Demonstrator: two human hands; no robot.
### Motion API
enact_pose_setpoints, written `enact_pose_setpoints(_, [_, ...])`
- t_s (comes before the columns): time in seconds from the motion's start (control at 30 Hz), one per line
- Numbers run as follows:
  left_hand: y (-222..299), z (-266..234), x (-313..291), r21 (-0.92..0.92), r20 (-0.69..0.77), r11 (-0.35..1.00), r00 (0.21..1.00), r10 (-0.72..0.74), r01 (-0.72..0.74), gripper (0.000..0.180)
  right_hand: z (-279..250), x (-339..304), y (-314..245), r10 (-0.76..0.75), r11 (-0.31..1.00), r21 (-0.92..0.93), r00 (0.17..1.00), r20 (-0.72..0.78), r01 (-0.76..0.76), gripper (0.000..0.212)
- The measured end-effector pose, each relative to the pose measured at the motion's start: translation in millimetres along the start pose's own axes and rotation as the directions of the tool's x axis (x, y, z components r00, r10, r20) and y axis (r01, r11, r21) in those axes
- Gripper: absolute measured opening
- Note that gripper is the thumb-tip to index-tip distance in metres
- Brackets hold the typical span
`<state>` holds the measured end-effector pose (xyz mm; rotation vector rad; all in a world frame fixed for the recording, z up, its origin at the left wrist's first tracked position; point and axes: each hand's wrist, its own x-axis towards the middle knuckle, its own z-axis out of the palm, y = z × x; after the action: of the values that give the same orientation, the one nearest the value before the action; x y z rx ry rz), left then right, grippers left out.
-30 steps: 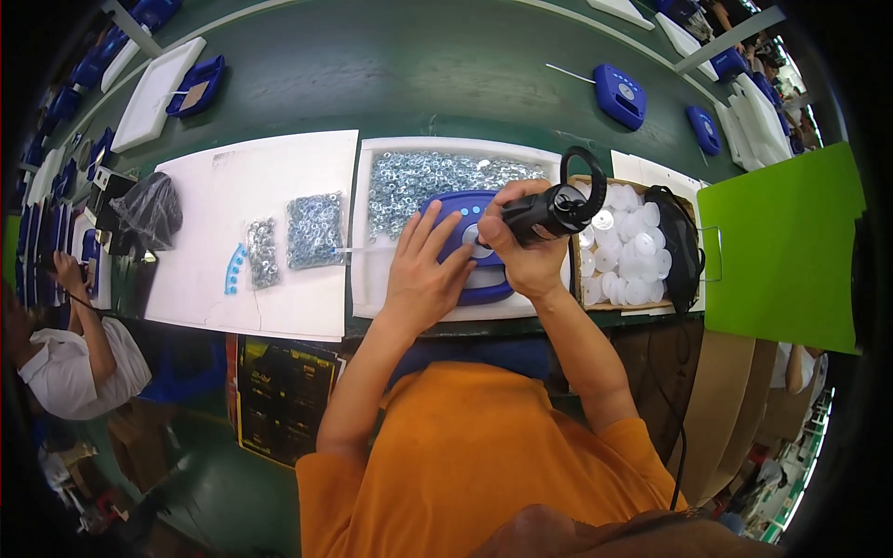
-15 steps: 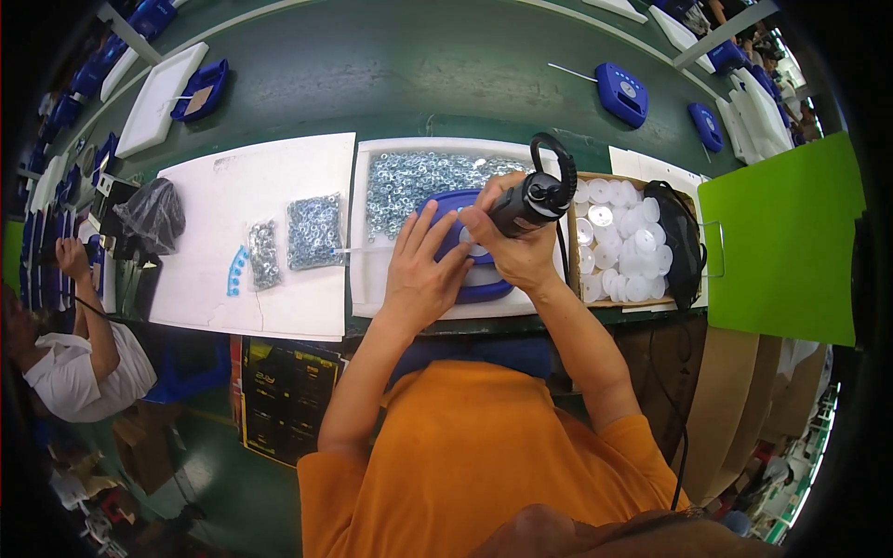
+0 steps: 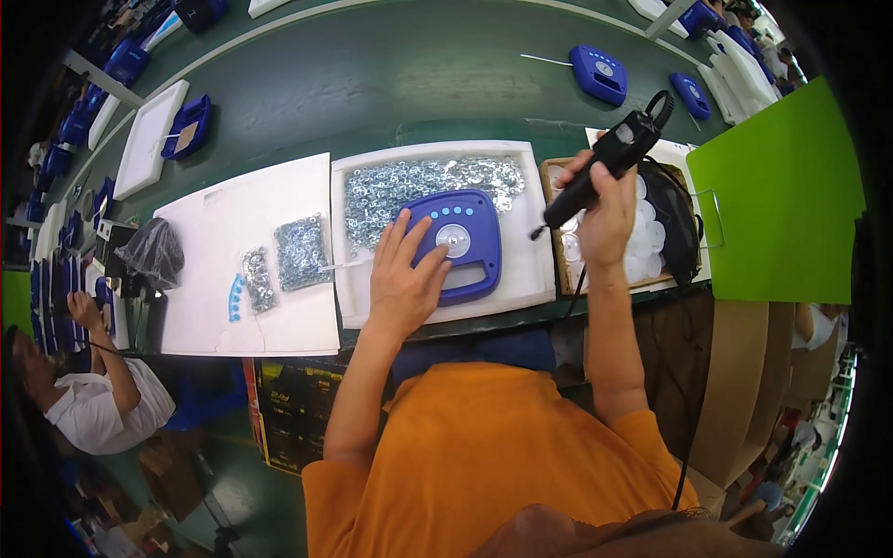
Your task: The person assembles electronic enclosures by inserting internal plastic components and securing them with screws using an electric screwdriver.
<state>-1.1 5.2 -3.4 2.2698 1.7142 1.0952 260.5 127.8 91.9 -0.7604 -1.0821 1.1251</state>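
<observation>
Blue plastic housing (image 3: 481,220) lies in the white foam tray (image 3: 530,274), clear round disc (image 3: 454,240) at its middle, row of light-blue dots above that. Left hand (image 3: 402,284) flat on housing's left side, fingers spread, fingertips near the disc, not clamped. Right hand (image 3: 609,209) closed around black handheld power screwdriver (image 3: 579,192), raised off the housing, tip pointing down-left near tray's right edge. Loose metal washers (image 3: 372,197) heaped along the tray's far side. Right of tray: cardboard box (image 3: 564,273) of white plastic discs (image 3: 642,263), then green panel (image 3: 781,205). Left: white board (image 3: 200,298) with two clear bags of metal parts (image 3: 301,251), blue strip (image 3: 235,299). Two more blue housings (image 3: 598,74) farther off on green table (image 3: 400,79).
</observation>
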Motion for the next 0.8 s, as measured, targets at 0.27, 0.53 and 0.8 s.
enact_pose_setpoints(0.27, [0.8,-6.3,-3.1,-0.047,0.01,0.999,1.0,-0.008,0.009,0.022,-92.0,28.2,25.1,0.23,0.645,-0.735,0.97,-0.074,-0.209,0.044])
enact_pose_setpoints(0.53, [27.4,-30.1,-14.9,-0.027,0.238,1.0,0.971,0.006,0.0,0.028,-98.5,23.7,56.8,0.189,0.286,-0.955,0.982,-0.027,-0.082,0.059])
enact_pose_setpoints(0.8, [35.6,-42.3,-8.9,-0.053,0.206,0.999,0.978,0.001,0.011,0.024,-65.7,-23.1,33.3,-0.163,0.35,-0.925,0.982,0.096,0.149,0.037])
